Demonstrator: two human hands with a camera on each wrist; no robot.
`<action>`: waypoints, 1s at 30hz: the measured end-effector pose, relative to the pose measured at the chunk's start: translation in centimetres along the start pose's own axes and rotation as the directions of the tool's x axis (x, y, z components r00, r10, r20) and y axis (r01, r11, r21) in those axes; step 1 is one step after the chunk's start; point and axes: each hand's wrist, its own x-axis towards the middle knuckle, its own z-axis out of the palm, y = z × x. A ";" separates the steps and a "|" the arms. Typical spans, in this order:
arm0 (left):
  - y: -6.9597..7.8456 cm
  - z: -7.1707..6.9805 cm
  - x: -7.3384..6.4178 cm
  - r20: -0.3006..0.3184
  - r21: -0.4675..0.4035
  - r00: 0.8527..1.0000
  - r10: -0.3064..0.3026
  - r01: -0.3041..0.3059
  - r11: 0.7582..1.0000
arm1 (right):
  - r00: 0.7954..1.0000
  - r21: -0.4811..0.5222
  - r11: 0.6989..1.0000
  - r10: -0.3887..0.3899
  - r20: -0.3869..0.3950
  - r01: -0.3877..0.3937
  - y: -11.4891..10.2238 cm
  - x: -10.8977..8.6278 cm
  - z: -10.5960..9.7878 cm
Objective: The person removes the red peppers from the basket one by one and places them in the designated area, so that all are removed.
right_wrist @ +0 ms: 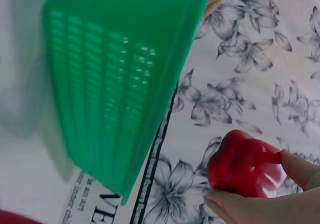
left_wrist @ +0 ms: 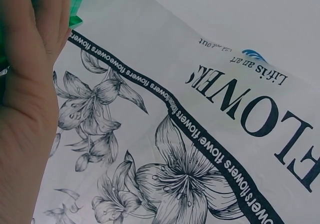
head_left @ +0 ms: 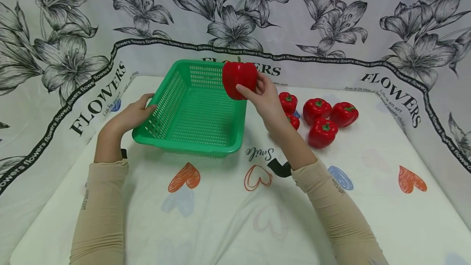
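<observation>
My left hand grips the left rim of a green plastic basket with perforated walls. No pepper shows inside the basket. In the left wrist view, the fingers lie against a green edge at the upper left. A red bell pepper with a green stem is held up by my right hand, over the basket's right back corner. In the right wrist view, thumb and fingers pinch that pepper from both sides, beyond the basket wall.
To the right of the basket, several more red bell peppers sit grouped on the white printed cloth. My right forearm partly covers one of them. Flower-patterned fabric rises behind and at the sides.
</observation>
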 end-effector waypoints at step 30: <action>0.1 -0.1 0.0 0.003 0.009 1.000 -0.010 0.010 1.000 | 0.871 0.165 0.981 -0.012 -0.492 0.107 6.7 -7.7 -17.9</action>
